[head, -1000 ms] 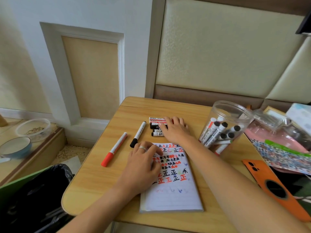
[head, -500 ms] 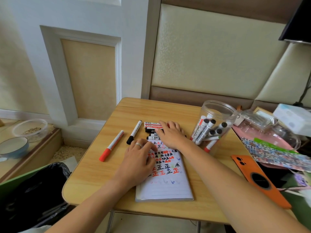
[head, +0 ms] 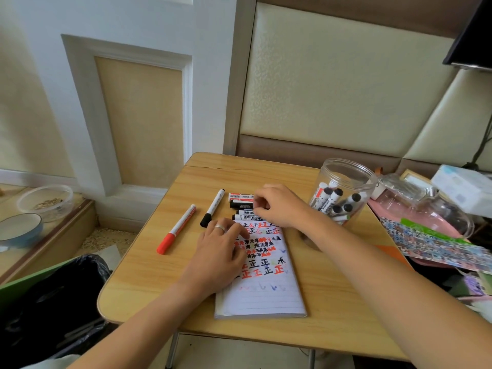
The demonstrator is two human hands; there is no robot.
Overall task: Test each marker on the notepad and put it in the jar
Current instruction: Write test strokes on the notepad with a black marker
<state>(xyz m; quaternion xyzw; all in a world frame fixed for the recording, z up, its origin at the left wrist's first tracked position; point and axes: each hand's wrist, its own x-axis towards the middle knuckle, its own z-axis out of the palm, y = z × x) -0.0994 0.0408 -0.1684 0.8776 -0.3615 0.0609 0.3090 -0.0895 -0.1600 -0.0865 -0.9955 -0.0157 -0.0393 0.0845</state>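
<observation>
Head view: the right hand point(head: 277, 205) hangs over a stack of markers point(head: 242, 206) at the far end of the notepad point(head: 262, 272), its fingers curled down onto them; whether they actually pinch one cannot be told. The left hand point(head: 222, 255) lies flat on the notepad's left side, fingers relaxed and spread, a ring point(head: 220, 227) on one finger. The page is covered with red and black test marks, with fainter marks lower down.

Left of the stack, a black-capped marker point(head: 212, 208) lies on the table point(head: 149, 267), and further left a red-capped marker point(head: 176, 229), both apart from the hands. The clear jar point(head: 343, 191) stands upright to the right of the right hand, near the table's right edge, with several markers leaning inside, caps up. Beyond the jar lies a clutter of plastic and printed sheets. A black bin bag point(head: 48, 302) sits lower left, by two bowls.
</observation>
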